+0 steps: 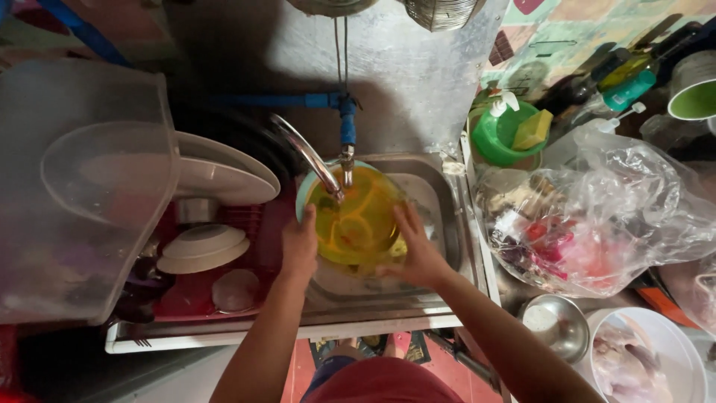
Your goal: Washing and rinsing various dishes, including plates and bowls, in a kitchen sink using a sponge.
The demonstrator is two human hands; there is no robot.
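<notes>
The fingers of the left hand (300, 245) wrap the left rim of a yellow bowl (356, 221), and those of the right hand (415, 250) grip its right rim, fingertips hidden behind the edge. The bowl sits over the sink (447, 224) under the tap (309, 157), its mouth facing up towards the camera; being round, it shows no long axis. What lies inside it is blurred. On the bench to the right a clear plastic bag (597, 216) is cut off by the frame.

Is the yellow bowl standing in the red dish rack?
No, the yellow bowl is held over the sink under the faucet by the left hand and the right hand.
</notes>
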